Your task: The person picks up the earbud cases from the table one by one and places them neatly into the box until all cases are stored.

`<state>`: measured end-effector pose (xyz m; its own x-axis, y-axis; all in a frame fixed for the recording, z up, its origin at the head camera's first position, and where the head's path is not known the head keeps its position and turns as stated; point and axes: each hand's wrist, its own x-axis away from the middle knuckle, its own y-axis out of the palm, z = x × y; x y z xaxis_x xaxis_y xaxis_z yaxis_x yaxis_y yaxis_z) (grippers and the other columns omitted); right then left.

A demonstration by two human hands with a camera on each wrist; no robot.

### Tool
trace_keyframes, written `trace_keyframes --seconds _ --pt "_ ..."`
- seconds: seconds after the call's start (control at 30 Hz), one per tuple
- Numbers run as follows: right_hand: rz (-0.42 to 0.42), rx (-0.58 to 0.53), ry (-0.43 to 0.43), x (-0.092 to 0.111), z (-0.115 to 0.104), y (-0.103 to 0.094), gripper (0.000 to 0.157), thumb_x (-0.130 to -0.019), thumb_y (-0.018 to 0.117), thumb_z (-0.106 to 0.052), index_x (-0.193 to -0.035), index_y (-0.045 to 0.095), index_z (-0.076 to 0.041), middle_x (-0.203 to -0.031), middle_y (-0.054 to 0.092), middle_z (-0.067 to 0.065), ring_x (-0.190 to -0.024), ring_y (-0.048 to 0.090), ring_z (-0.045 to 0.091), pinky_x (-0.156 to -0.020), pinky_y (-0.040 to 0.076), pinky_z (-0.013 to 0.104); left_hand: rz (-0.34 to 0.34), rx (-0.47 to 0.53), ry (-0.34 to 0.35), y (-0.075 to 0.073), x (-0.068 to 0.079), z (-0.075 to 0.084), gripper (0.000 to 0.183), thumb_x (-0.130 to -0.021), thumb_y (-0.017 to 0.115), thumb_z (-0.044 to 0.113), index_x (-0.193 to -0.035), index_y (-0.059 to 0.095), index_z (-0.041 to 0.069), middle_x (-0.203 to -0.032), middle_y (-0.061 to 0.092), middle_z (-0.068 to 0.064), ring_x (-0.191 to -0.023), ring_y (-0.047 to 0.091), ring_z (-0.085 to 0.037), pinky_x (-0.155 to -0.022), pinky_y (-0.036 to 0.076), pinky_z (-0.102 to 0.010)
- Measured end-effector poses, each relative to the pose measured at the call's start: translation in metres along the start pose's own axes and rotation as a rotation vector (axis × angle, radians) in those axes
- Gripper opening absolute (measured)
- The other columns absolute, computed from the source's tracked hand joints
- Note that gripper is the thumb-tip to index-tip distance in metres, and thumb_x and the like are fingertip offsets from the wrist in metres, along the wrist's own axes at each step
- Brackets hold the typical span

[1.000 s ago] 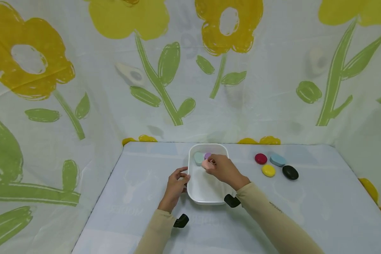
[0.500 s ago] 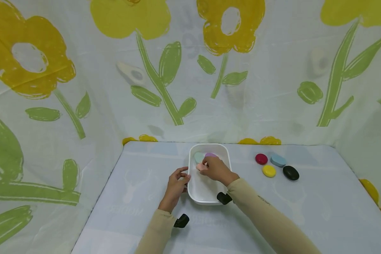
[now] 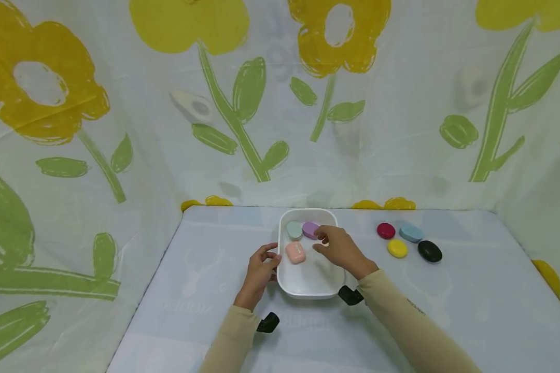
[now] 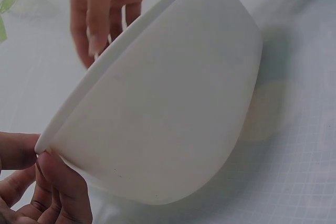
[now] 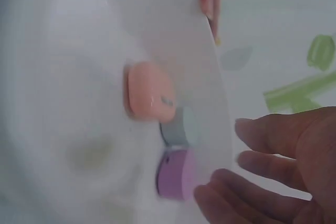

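Note:
My left hand (image 3: 259, 272) pinches the left rim of a white rounded plastic box (image 3: 308, 298) between thumb and finger, as the left wrist view shows. Inside the box lies a pink rounded-square piece (image 3: 295, 253) with a small grey mark on top. Behind it sit a pale green round piece (image 3: 294, 231) and a purple rounded piece (image 3: 310, 230), side by side at the far end. Above the box's right side hovers my right hand (image 3: 343, 251), fingers apart and holding nothing, its fingertips overlapping the purple piece in the head view.
Right of the box, a red round piece (image 3: 386, 231), a light blue oval piece (image 3: 411, 232), a yellow round piece (image 3: 397, 248) and a black oval piece (image 3: 430, 251) lie grouped on the pale cloth-covered table (image 3: 205, 305). A flower-printed curtain (image 3: 392, 171) hangs behind.
My right hand set the pink piece down in the box, let go and drew back to the right. My left hand stays at the rim.

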<state>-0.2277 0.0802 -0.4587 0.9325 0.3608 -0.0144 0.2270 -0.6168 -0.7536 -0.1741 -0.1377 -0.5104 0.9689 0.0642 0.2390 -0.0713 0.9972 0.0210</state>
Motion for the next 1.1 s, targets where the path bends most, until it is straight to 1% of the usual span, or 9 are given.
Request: trace_keyframes --seconds 0.1,0.17,0.27,0.4,0.57,0.7,0.83,0.93,1.1 --pt "0.076 -0.017 0.033 0.011 0.015 -0.014 0.031 -0.084 0.069 -0.015 -0.113 0.061 -0.005 -0.107 0.062 0.011 -0.094 0.058 0.024 -0.079 0.051 0.038 -0.001 0.001 -0.003 0.000 0.001 0.001 0.037 -0.091 0.059 0.011 -0.127 0.054 0.014 -0.100 0.052 -0.012 -0.065 0.057 -0.028 -0.050 0.049 -0.030" --pt "0.134 -0.030 0.072 0.019 0.027 -0.023 0.032 -0.085 0.069 -0.014 -0.114 0.060 -0.006 -0.108 0.061 0.011 -0.094 0.057 0.024 -0.080 0.051 0.038 -0.002 -0.004 -0.002 0.001 0.001 0.001 0.037 -0.091 0.059 0.011 -0.127 0.054 0.014 -0.101 0.052 -0.013 -0.065 0.056 -0.028 -0.050 0.049 -0.030" --pt "0.209 -0.031 0.111 0.031 0.046 -0.035 0.032 -0.085 0.069 -0.013 -0.115 0.059 -0.005 -0.110 0.060 0.012 -0.096 0.056 0.026 -0.081 0.051 0.041 -0.003 -0.007 0.006 0.001 0.001 0.002 0.037 -0.092 0.058 0.010 -0.128 0.053 0.014 -0.101 0.052 -0.013 -0.065 0.056 -0.030 -0.050 0.049 -0.030" --pt "0.273 0.009 0.138 0.047 0.073 -0.047 0.034 -0.085 0.068 -0.012 -0.116 0.058 -0.002 -0.113 0.058 0.017 -0.100 0.054 0.031 -0.083 0.049 0.045 0.009 -0.009 -0.001 0.003 0.002 0.001 0.037 -0.091 0.059 0.010 -0.127 0.054 0.013 -0.100 0.052 -0.013 -0.065 0.056 -0.028 -0.050 0.049 -0.030" --pt "0.345 0.053 0.172 0.065 0.102 -0.055 0.038 -0.083 0.067 -0.007 -0.119 0.056 0.002 -0.115 0.053 0.022 -0.105 0.048 0.037 -0.088 0.042 0.053 0.019 -0.013 -0.010 0.003 0.002 0.001 0.037 -0.091 0.059 0.010 -0.128 0.053 0.012 -0.100 0.052 -0.013 -0.064 0.056 -0.026 -0.050 0.049 -0.030" --pt "0.354 0.080 0.220 0.071 0.119 -0.056 0.041 -0.082 0.068 -0.005 -0.119 0.054 0.006 -0.117 0.050 0.026 -0.105 0.045 0.040 -0.091 0.038 0.057 0.020 -0.010 -0.008 0.003 0.002 0.000 0.038 -0.091 0.059 0.009 -0.128 0.053 0.011 -0.100 0.052 -0.013 -0.064 0.056 -0.025 -0.050 0.049 -0.030" --pt "0.331 0.099 0.255 0.071 0.132 -0.054 0.043 -0.081 0.068 -0.004 -0.119 0.054 0.009 -0.121 0.048 0.029 -0.110 0.043 0.042 -0.094 0.035 0.058 0.024 -0.005 -0.004 0.003 0.002 0.000 0.037 -0.090 0.059 0.009 -0.127 0.054 0.012 -0.100 0.052 -0.012 -0.063 0.055 -0.024 -0.049 0.049 -0.030" --pt "0.323 0.124 0.276 0.070 0.137 -0.052 0.044 -0.080 0.069 -0.004 -0.119 0.054 0.010 -0.124 0.045 0.031 -0.114 0.042 0.044 -0.095 0.034 0.058 0.028 -0.005 -0.012 0.003 0.002 0.001 0.036 -0.090 0.060 0.010 -0.126 0.054 0.013 -0.100 0.052 -0.012 -0.064 0.055 -0.025 -0.049 0.049 -0.030" --pt "0.338 0.167 0.281 0.068 0.142 -0.050 0.045 -0.080 0.070 -0.003 -0.119 0.055 0.011 -0.119 0.045 0.031 -0.109 0.043 0.045 -0.093 0.036 0.058 0.027 -0.008 -0.017 0.005 0.002 0.000 0.037 -0.091 0.059 0.010 -0.127 0.054 0.014 -0.100 0.052 -0.012 -0.065 0.055 -0.024 -0.050 0.049 -0.030"
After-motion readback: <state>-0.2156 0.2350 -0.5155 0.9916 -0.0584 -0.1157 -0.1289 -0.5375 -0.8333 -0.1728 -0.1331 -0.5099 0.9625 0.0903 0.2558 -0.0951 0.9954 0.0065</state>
